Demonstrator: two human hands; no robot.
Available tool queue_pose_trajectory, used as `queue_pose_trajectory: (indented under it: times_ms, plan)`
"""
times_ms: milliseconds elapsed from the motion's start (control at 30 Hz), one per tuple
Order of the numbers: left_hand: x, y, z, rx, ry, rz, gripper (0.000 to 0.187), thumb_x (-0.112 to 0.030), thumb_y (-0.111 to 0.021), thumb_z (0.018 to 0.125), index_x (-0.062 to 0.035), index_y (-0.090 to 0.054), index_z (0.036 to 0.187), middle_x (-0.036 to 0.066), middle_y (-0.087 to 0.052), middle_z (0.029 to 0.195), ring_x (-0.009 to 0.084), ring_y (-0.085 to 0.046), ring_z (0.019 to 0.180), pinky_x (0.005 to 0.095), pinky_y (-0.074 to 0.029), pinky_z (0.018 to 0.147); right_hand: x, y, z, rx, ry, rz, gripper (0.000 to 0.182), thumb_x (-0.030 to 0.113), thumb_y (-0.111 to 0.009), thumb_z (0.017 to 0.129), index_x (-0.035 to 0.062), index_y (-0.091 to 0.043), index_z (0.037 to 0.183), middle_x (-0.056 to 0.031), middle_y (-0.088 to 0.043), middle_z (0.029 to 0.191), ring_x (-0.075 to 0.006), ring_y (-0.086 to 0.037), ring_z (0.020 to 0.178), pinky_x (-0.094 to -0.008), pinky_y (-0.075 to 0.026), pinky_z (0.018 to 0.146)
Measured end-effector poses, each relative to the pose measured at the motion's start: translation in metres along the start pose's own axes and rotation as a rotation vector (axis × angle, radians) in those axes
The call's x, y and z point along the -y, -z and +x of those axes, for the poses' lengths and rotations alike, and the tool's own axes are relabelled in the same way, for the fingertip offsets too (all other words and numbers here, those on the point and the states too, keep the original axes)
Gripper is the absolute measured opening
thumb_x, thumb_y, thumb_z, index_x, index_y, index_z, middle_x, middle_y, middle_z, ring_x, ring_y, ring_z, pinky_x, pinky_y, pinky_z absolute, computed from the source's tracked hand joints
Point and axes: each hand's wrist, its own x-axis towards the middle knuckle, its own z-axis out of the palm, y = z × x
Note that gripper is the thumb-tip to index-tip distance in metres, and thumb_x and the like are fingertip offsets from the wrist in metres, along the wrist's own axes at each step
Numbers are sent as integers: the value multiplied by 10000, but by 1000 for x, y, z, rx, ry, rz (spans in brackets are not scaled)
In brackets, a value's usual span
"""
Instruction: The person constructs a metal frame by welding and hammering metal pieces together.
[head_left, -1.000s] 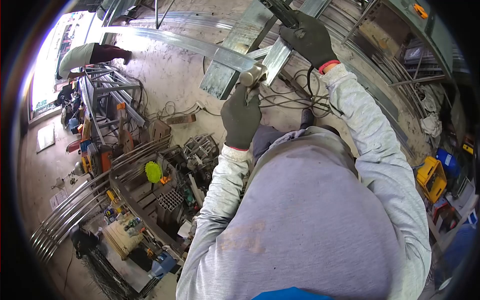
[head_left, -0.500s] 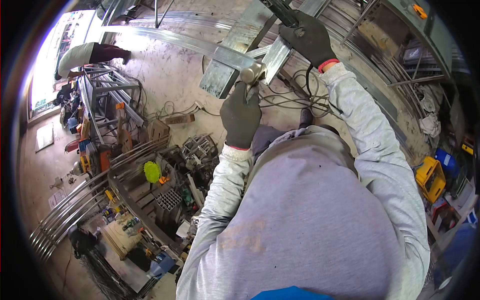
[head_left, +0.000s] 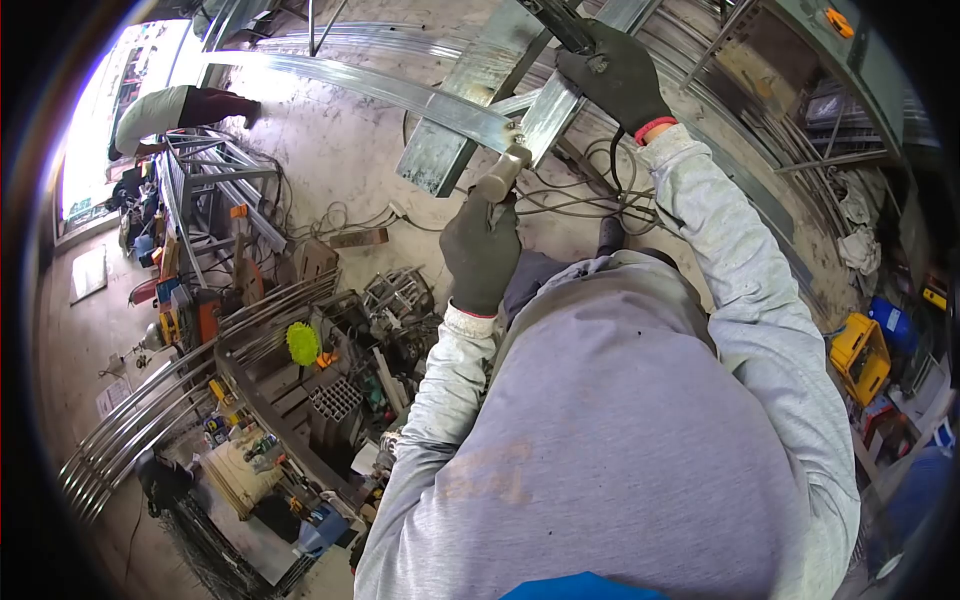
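In a dark work glove, my left hand (head_left: 482, 250) is closed around a hammer (head_left: 503, 174), whose metal head is uppermost. The hammer head lies just below the joint where one galvanized metal bar (head_left: 430, 100) meets a second metal bar (head_left: 555, 120). My gloved right hand (head_left: 622, 85) is wrapped round a dark, elongated tool (head_left: 562, 25) above the second bar; its exact kind I cannot make out. Beneath the bars lies a wide steel beam (head_left: 440, 165).
Loose cables (head_left: 600, 195) run over the floor below the bars. At lower left stands a bin (head_left: 290, 420) of tools and scrap beside bent metal tubes (head_left: 140, 420). A yellow case (head_left: 860, 355) is at right. Another person (head_left: 165, 115) bends over at upper left.
My left hand has drawn the hammer slightly down and away from the joint, and its head is tilted differently. My right hand has hardly moved.
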Motion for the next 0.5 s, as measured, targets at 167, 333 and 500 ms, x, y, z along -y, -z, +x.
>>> queue_pose_trajectory:
  times_ms: [167,333,500]
  plan:
    - [-9,-1,1,-20,27,-7,200,-151,-774,937,-61,-750,1115,213,-742,864,420,-726,734,475,-556,634,3,2,0,30,-15,-59,471,396,-762,906,66,-743,1241,-153,-786,973,-324,-764,892,-433,-578,818]
    - [-25,7,9,61,129,20,94,-178,-730,979,-87,-707,981,193,-710,798,427,-707,739,503,-545,639,-12,-8,-2,-58,19,5,491,404,-767,876,127,-749,1281,-147,-792,1053,-361,-758,978,-452,-590,866]
    - [-5,14,32,-28,277,78,198,-262,-640,1011,-85,-678,1091,230,-711,873,479,-696,817,570,-542,694,9,-1,-2,52,-195,32,369,349,-778,887,64,-759,1121,-164,-774,911,-343,-752,818,-441,-581,764]
